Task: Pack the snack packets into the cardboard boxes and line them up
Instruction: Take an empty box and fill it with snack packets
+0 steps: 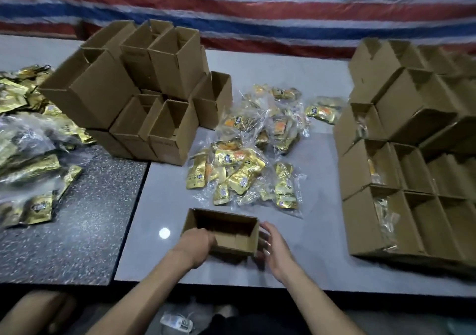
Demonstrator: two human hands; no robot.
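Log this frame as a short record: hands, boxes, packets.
box in work: small open brown cardboard box, empty
left hand: grips its left end
right hand: fingers straight, beside its right end; contact unclear
loose packets: gold snack packets heaped behind it
spare stack: empty brown cardboard boxes, back left
rows at right: open cardboard boxes, some holding packets

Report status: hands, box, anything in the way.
Left hand grips left end of the cardboard box; right hand open at its right end. Box open-topped, looks empty. Snack packets piled just behind; nothing blocking.
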